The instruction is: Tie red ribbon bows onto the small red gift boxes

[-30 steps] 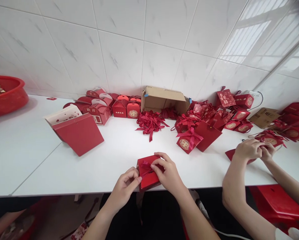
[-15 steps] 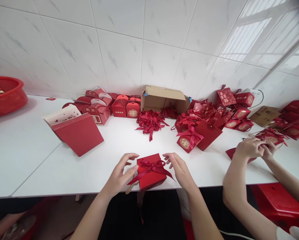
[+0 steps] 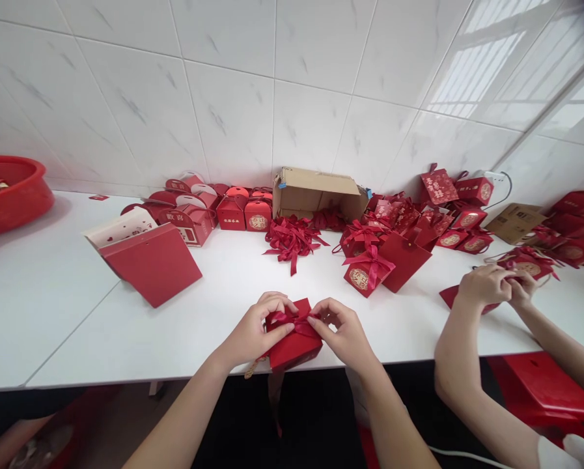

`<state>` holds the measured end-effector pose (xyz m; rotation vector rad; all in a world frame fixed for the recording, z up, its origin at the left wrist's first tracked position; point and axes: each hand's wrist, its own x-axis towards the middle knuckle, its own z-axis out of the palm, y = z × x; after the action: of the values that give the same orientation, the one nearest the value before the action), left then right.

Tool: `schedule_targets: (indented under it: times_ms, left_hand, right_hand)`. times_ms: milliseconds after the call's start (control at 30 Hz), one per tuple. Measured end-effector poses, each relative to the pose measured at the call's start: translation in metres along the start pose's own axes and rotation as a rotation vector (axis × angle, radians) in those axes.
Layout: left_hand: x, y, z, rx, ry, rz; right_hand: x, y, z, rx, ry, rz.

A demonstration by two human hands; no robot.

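Observation:
A red gift box [image 3: 295,352] sits at the table's front edge, with a dark red ribbon bow [image 3: 299,322] tied on its top. My left hand [image 3: 267,322] pinches the bow's left side between thumb and fingers. On the other side, my right hand [image 3: 339,326] has its thumb and fingers closed on the bow's right loop. Part of the bow is hidden under my fingers. A twisted tan cord [image 3: 250,370] hangs out at the box's lower left.
A pile of red ribbons [image 3: 294,240] lies before an open cardboard box [image 3: 321,185]. Finished-looking bowed boxes [image 3: 364,277] stand right of it, a large red bag [image 3: 152,264] left. At right, a co-worker's hands [image 3: 499,286] work over another box. A red basin [image 3: 15,198] stands far left.
Both my hands have moved inward from beside the box and closed on the bow, whose ribbon tails are now mostly covered. The box has barely moved.

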<state>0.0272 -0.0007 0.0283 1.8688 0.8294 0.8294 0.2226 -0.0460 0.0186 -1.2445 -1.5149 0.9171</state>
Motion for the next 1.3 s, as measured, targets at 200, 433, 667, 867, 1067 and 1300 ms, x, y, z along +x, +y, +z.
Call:
schedule_targets:
  times_ms: [200, 433, 667, 867, 1067, 1300]
  left_hand:
    - [-0.003, -0.005, 0.004, -0.019, 0.007, -0.024]
    - [-0.004, -0.006, 0.016, -0.121, 0.104, -0.087]
    - [-0.002, -0.009, 0.021, -0.141, 0.116, -0.122]
    - [0.001, -0.011, 0.018, -0.111, 0.063, -0.114]
    - [0.004, -0.016, 0.018, -0.092, 0.058, -0.103]
    - [0.005, -0.017, 0.020, -0.081, 0.074, -0.093]
  right_hand:
    - [-0.001, 0.008, 0.003, 0.318, -0.049, 0.062]
    - [0.002, 0.010, 0.010, 0.419, -0.051, 0.072]
    - [0.006, 0.012, 0.009, 0.441, -0.030, 0.118]
    - [0.008, 0.012, 0.000, 0.502, -0.042, 0.162]
    - [0.009, 0.010, -0.004, 0.551, -0.061, 0.183]
    - [0.003, 0.021, -0.010, 0.368, -0.019, 0.085]
